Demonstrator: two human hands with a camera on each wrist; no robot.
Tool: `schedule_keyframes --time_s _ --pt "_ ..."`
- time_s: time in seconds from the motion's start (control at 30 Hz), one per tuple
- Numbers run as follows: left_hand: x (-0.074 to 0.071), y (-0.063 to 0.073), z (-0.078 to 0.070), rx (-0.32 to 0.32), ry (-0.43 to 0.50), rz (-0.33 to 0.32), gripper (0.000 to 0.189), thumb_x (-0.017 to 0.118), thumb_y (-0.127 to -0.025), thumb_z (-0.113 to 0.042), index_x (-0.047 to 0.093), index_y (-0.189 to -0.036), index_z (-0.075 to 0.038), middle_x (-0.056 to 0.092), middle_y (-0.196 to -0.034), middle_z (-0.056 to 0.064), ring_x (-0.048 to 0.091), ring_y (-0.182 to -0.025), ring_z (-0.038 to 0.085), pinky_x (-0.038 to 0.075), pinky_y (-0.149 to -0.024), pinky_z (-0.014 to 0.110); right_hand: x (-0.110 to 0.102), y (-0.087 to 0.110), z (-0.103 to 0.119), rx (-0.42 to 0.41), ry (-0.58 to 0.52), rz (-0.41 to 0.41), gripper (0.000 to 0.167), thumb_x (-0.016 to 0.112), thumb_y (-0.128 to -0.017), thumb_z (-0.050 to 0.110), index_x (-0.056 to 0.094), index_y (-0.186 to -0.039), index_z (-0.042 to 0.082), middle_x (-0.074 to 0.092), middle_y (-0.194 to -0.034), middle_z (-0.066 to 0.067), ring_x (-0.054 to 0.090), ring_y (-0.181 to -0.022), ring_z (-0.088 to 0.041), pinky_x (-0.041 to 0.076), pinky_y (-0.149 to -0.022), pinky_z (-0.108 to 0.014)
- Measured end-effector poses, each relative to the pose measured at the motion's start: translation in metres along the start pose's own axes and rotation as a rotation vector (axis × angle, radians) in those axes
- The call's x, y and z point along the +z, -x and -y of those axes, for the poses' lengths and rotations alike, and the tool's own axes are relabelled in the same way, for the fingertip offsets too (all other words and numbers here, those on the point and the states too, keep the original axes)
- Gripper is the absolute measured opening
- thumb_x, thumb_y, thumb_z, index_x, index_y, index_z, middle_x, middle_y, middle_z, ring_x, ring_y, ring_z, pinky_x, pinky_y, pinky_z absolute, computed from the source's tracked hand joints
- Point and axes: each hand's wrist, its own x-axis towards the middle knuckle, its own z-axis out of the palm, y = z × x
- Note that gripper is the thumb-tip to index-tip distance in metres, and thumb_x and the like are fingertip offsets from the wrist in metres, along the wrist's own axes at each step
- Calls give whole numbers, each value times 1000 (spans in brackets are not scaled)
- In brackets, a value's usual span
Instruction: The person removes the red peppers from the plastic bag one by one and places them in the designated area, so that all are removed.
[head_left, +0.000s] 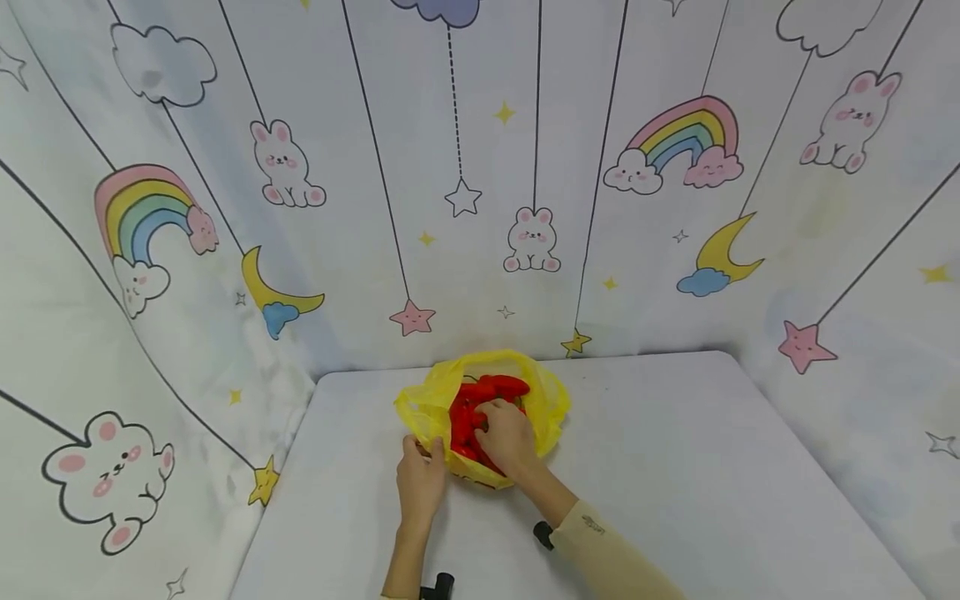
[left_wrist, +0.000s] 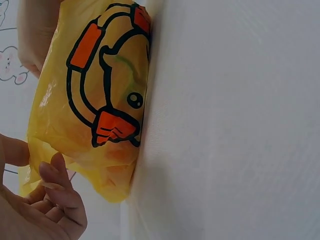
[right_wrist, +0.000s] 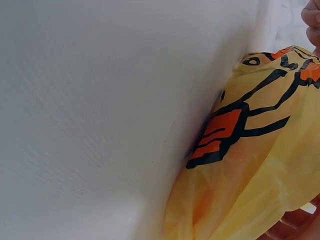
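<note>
A beige sleeve (head_left: 618, 558) lies nearest, its cuff lettering illegible from here. Left hand (head_left: 422, 483) pinches the yellow plastic bag (head_left: 426, 407); right hand (head_left: 512, 437) is inside among red peppers (head_left: 462, 418), grip indeterminable. White tabletop (head_left: 675, 467) extends both sides; far edge just behind.

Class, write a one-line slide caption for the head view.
The left hand holds an open yellow bag while the right hand reaches among red pepper-like pieces inside.

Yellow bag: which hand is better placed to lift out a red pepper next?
Probably the right hand: it reaches inside the bag's opening, thumb and fingers at the red peppers. The left hand holds the yellow bag at its side, outside the opening, so seems better suited to steadying it.
</note>
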Motion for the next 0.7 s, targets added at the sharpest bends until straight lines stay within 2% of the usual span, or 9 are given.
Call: schedule_keyframes --time_s 0.3,0.43,0.7 --pt "3 -2 0 8 19 -54 22 66 -102 -23 55 -105 -4 61 -75 6 56 -62 17 45 -56 33 6 0 -1 -31 40 -29 38 88 -84 24 76 -120 19 73 -118 -4 68 -106 -25 58 -93 -43" --pt "5 -2 -1 15 27 -69 21 66 -102 -21 55 -104 -4 61 -75 7 55 -62 18 45 -57 34 7 -1 -2 -43 57 -51 40 90 -83 28 76 -119 17 74 -116 -4 68 -104 -25 58 -92 -43" --pt "5 -3 -1 -8 33 -53 21 64 -103 -24 56 -108 -5 64 -78 7 57 -63 18 47 -56 34 11 -4 -1 -42 67 -59 39 88 -85 28 76 -119 15 74 -116 -5 70 -104 -25 58 -91 -43"
